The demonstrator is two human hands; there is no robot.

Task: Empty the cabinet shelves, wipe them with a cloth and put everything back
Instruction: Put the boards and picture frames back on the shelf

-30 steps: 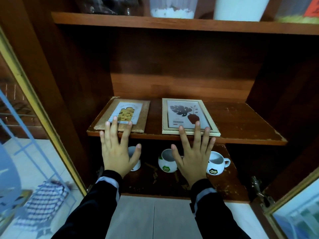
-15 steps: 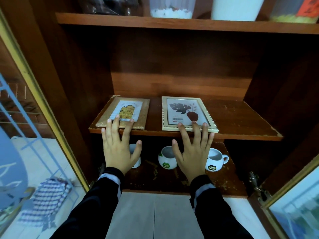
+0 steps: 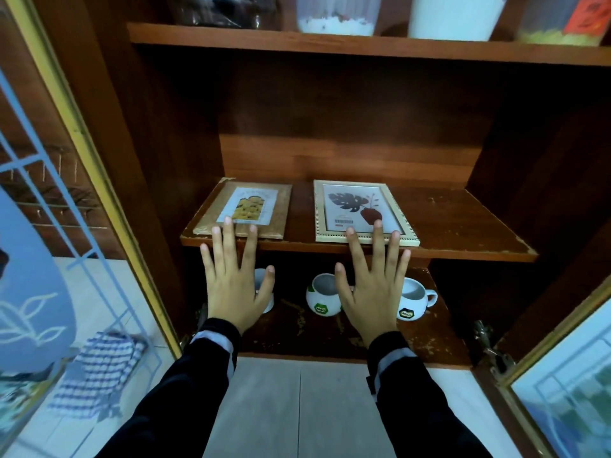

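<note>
Hands: two, the left hand (image 3: 236,289) and the right hand (image 3: 372,292), both palm down, in dark sleeves.
Fingers: straight and spread wide on both hands, gripping nothing.
Contact: the left fingertips lie over the near edge of the brown frame (image 3: 246,206) and the right fingertips over the near edge of the pale frame (image 3: 358,206). They seem to rest there, though touch is hard to confirm from above.
Frames: two, flat and face up on the middle shelf (image 3: 463,223), side by side but apart.
Frame places: the brown one is at the shelf's front left corner. The pale one is at the front edge near the middle.
Frame direction: each long axis runs from the front edge toward the back wall, with the picture tops toward the back. The brown one is slightly skewed.
Mugs: three on the lower shelf (image 3: 426,338), namely a left mug (image 3: 260,280) mostly hidden behind the left hand, a middle mug (image 3: 322,295), and a right mug (image 3: 415,299) with its handle to the right.
Containers: four along the top shelf (image 3: 363,44), all cut off by the picture's top edge.
Cloth: one checked cloth (image 3: 96,371), on the floor behind the left glass door (image 3: 66,104).
Change since half a second ago: the frames and mugs lie where they were. Both hands are a little further in over the frames, with the fingers spread as before.
</note>
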